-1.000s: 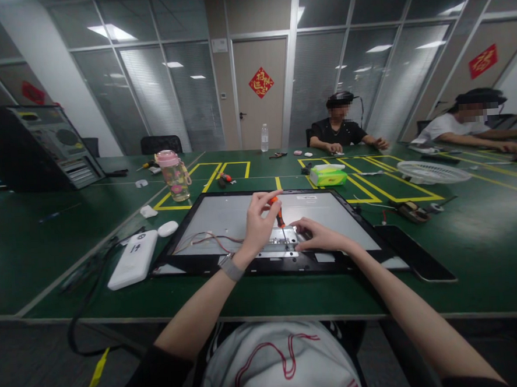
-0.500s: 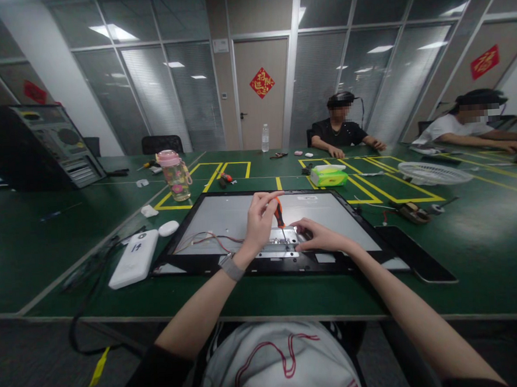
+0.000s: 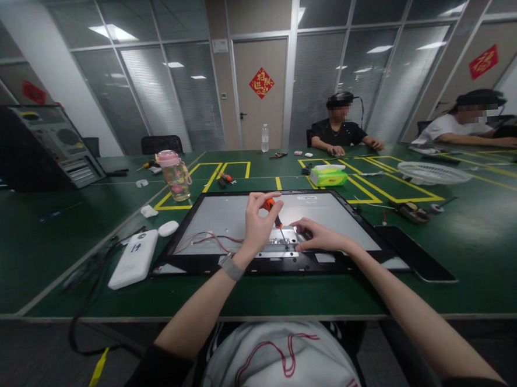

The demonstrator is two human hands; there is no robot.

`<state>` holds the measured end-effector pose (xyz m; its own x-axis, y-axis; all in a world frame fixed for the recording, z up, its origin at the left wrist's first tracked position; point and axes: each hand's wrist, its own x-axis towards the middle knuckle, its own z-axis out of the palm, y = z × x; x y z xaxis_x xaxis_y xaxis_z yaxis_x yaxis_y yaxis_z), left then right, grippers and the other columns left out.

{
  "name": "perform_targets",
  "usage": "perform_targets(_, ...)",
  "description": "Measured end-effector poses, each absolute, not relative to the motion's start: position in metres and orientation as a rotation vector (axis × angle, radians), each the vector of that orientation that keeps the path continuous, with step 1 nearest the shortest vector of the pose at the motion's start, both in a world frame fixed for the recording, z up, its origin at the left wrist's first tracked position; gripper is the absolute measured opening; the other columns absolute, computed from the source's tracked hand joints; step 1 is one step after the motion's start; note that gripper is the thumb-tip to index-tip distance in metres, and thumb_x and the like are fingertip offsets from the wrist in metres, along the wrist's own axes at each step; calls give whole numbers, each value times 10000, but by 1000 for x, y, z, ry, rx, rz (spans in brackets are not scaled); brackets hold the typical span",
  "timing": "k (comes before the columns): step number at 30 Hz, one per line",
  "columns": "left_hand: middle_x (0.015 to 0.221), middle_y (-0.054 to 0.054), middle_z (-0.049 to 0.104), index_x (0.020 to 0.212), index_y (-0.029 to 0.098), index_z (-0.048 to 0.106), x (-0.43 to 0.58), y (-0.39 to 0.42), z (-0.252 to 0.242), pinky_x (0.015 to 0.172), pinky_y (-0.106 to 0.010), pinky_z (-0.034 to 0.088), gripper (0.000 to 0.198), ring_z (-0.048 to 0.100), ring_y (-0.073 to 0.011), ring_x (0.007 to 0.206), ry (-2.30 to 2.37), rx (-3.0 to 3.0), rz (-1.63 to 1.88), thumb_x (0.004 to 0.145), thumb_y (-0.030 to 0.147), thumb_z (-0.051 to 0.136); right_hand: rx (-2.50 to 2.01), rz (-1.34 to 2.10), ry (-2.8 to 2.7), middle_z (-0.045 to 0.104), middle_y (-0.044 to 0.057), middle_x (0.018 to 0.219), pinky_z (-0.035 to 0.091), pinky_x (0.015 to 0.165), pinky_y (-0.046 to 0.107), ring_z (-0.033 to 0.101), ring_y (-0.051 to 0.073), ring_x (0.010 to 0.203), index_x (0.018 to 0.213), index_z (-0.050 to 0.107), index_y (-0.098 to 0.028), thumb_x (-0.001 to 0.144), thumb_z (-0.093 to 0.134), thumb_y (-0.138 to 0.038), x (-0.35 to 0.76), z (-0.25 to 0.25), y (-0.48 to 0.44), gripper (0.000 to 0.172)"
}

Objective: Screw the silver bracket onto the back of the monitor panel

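Observation:
My left hand (image 3: 258,221) grips the orange-and-black handle of a screwdriver (image 3: 278,221) between thumb and fingers. The screwdriver leans left at the top, its thin shaft running down to a silver metal bracket (image 3: 280,254). Whether its tip sits in a screw is too small to tell. At the bracket's right end, my right hand (image 3: 316,235) holds the edge with thumb and fingers. Beneath lies a flat display panel (image 3: 224,210), grey-backed with a black frame. Thin wires (image 3: 208,236) run across it left of the bracket.
A white power bank (image 3: 133,259) lies left of the panel and a black phone (image 3: 415,254) right of it. Farther off stand a pink-lidded bottle (image 3: 176,178), a green tissue pack (image 3: 328,176) and a computer case (image 3: 32,149). Two co-workers (image 3: 341,130) sit across the table.
The screwdriver's handle has tipped to the left, and my left fingers have shifted around it. My right hand stays at the bracket.

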<state>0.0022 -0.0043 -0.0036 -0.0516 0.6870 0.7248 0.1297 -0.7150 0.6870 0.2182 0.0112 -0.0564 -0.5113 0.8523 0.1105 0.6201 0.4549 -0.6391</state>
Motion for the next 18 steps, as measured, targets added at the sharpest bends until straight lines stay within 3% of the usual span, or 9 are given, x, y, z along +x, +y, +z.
perform_targets(3, 1000, -66, 633, 1129, 199, 673, 2, -3, -5, 838, -301, 489, 279, 611, -161, 923, 758, 1780, 1722, 940, 257, 476, -1242, 761, -2292, 517, 44, 986, 455, 874, 368, 532, 222, 931, 1254, 565, -216, 687, 759, -464, 218, -56, 11, 648)
perform_targets(6, 1002, -69, 657, 1194, 191, 630, 4, -1, -6, 785, -293, 503, 302, 635, -151, 853, 697, 1716, 1658, 934, 258, 491, -1243, 765, -2296, 517, 51, 990, 454, 877, 372, 531, 226, 936, 1254, 562, -199, 687, 757, -465, 219, -56, 11, 656)
perform_targets(12, 812, -13, 572, 907, 182, 715, 3, -3, -4, 682, -224, 459, 129, 550, -111, 742, 837, 1799, 1792, 811, 265, 689, -1234, 745, -2300, 521, 44, 977, 461, 868, 377, 539, 229, 936, 1253, 566, -214, 689, 753, -463, 218, -55, 11, 644)
perform_targets(18, 852, -30, 547, 941, 200, 733, 1, -4, -1, 708, -231, 469, 155, 545, -124, 796, 811, 1824, 1799, 867, 285, 626, -1220, 757, -2296, 525, 46, 987, 458, 891, 381, 543, 231, 948, 1254, 569, -221, 688, 757, -455, 219, -57, 12, 641)
